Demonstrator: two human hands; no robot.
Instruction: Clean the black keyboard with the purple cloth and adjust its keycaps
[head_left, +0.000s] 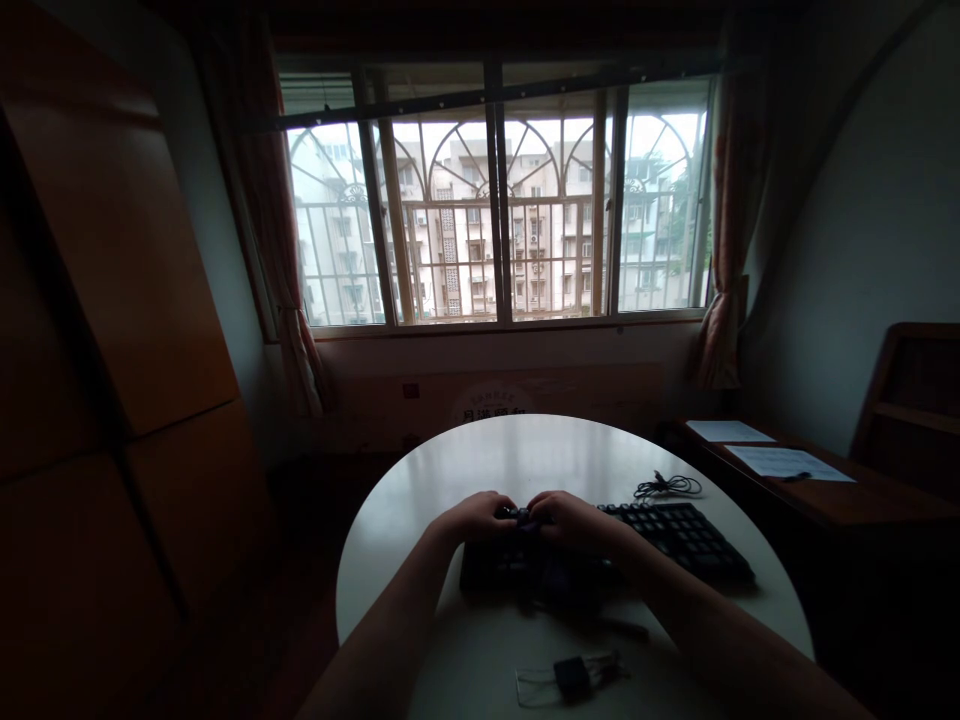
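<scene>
A black keyboard (682, 545) lies on the round white table (390, 520), its far left part partly covered by my hands and right forearm. My left hand (478, 517) is at the keyboard's back left edge, fingers curled inward at the keys. Close beside it, my right hand (564, 518) is bent over the same row with its fingertips pressed together. Small dark pieces show between the two hands, too dim to name. Nearer to me lie a small tool with a black block and wire loops (574, 680) and a thin dark stick (624, 629).
A coiled black cable (667, 487) lies behind the keyboard. Right of the table stands a wooden desk (885, 500) with paper sheets (787, 463) and a pen (798, 477). A wooden cabinet (127, 250) is at left, a barred window (495, 220) ahead. The room is dim.
</scene>
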